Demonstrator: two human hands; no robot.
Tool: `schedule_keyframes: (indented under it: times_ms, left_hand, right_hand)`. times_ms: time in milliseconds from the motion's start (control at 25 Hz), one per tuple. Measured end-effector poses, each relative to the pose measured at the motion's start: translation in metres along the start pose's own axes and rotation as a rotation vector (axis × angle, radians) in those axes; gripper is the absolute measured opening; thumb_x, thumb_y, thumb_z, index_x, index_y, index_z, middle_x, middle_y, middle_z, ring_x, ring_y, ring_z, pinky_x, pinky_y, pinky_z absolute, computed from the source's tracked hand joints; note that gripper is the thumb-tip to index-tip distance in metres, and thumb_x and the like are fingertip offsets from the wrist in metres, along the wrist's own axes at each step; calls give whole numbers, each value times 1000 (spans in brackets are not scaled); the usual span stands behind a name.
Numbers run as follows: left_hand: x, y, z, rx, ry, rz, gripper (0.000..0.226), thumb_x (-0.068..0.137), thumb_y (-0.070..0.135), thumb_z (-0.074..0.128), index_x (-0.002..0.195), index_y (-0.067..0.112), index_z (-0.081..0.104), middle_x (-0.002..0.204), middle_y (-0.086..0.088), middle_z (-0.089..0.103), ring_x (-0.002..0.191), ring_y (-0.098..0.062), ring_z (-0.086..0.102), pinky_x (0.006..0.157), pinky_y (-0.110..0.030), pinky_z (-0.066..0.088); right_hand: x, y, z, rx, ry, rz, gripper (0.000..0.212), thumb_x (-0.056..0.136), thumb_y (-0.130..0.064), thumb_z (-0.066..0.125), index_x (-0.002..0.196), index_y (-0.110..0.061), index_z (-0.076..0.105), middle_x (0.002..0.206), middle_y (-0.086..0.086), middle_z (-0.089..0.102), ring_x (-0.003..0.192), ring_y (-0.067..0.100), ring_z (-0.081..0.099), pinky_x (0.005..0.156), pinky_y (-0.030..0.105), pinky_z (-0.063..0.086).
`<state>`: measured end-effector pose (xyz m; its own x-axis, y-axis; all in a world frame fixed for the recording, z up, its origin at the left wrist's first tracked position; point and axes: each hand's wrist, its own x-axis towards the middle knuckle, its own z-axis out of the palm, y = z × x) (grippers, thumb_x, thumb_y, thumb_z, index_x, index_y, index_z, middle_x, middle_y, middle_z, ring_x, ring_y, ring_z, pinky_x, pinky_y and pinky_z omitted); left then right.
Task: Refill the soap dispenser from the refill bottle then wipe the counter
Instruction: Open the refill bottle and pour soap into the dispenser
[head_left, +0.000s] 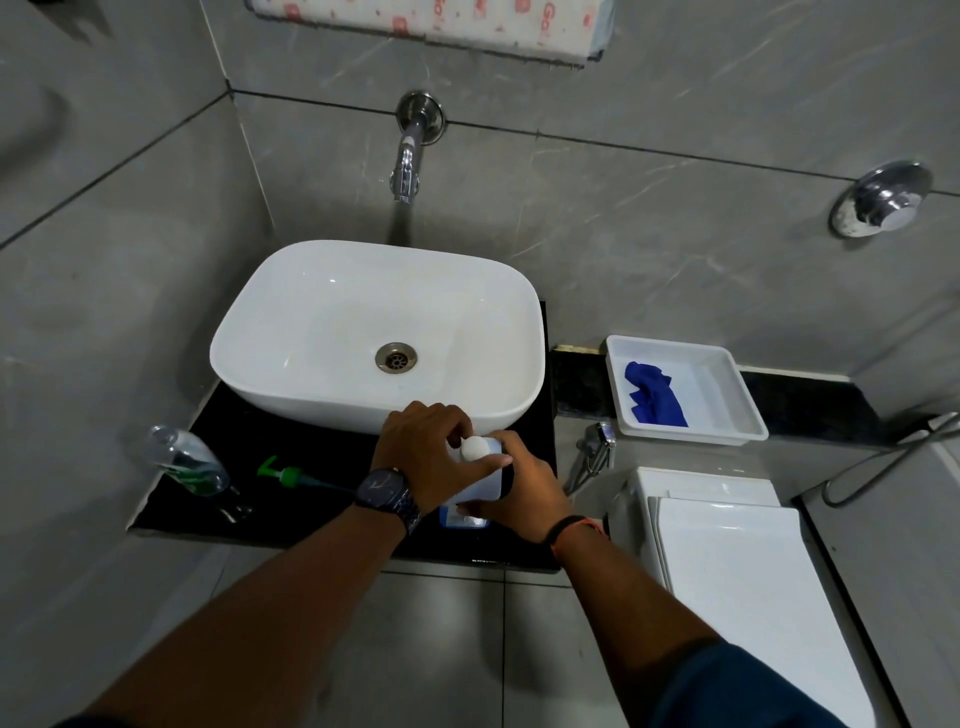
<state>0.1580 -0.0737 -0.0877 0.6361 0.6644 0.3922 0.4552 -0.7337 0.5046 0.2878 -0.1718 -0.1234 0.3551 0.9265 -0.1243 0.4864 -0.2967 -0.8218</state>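
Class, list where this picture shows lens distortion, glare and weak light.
Head view: the wide lens slants the tile joints and stretches the forearms; glare glints on the washbasin and tap; dim light leaves the clear soap dispenser faint at the black counter's left edge; the refill bottle shows no motion blur.

Basin (322, 322) sits on the bench (332, 452), back against the wall, with the tap (408, 161) on the wall straight above it. Front left corner of the bench: the dispenser (189, 462), standing I think, though the lens bends it there. Just right of it, the pump (288, 475) lies flat on the bench. Further right, in front of the basin, stands the refill bottle (483, 480), left hand (426, 457) on its top and right hand (524, 488) on its right side. Off to the right, a ledge (810, 405) carries a tray (711, 384) with a cloth (652, 395) in its left half. Nearer us sits the toilet (737, 571), with a sprayer (597, 441) between bench and toilet.
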Motion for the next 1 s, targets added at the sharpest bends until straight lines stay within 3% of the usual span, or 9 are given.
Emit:
schedule_keyframes:
  times_ms: [80,160,280,440,560,760,920,1000]
  left_hand:
    - [-2,-1,-4,-54,-82,35,63,59,70,63,102,24,58,75,14,51,71,-11,47,67,-32,42]
    - [-2,-2,-5,-82,-168,131,57,68,56,59,115,22,56,84,12,53,77,-12,48,73,-37,45]
    - [1,-4,-4,-21,-163,162,36,74,46,59,93,17,65,82,0,66,77,-22,57,71,-38,47]
    - [4,-3,-2,119,-55,101,40,65,54,68,64,14,62,61,-2,63,59,-24,56,58,-31,40]
    - [10,4,-4,110,9,64,43,64,55,65,56,13,58,53,-2,58,51,-23,52,53,-28,38]
    - [8,-11,-6,23,89,-104,33,72,51,66,75,19,61,69,2,60,66,-18,52,54,-27,39]
    - [-25,-49,9,86,-85,-227,29,78,43,65,91,17,64,92,-5,64,88,-27,57,72,-34,47]
    - [-37,-60,21,137,-224,-225,29,79,43,62,94,18,65,97,-6,63,91,-28,57,74,-35,48]
  right_hand:
    - [-1,0,-1,19,-3,-6,71,59,-35,86,116,-41,43,112,-13,59,102,8,57,80,15,46]
    - [-1,0,-1,11,-5,6,70,59,-36,85,114,-41,42,111,-12,59,101,9,58,81,20,47]
    - [-1,-1,-2,-20,3,21,70,61,-35,86,117,-35,44,109,-10,60,97,9,58,80,19,46]
    - [-2,-2,-2,-17,3,16,70,62,-35,87,119,-32,46,112,-9,60,100,10,58,86,23,49]
    - [-1,-2,-3,-27,5,27,66,61,-37,86,113,-35,46,105,-12,59,95,8,57,80,21,47]
    - [-4,4,-8,-50,12,38,68,56,-39,86,108,-41,43,103,-12,61,91,9,59,72,20,48]
    - [-6,12,-16,-30,31,46,65,54,-32,86,102,-41,43,97,-15,61,85,1,60,62,10,45]
    - [-6,17,-15,-3,44,51,66,53,-29,85,105,-39,45,98,-15,61,87,0,60,64,14,48]
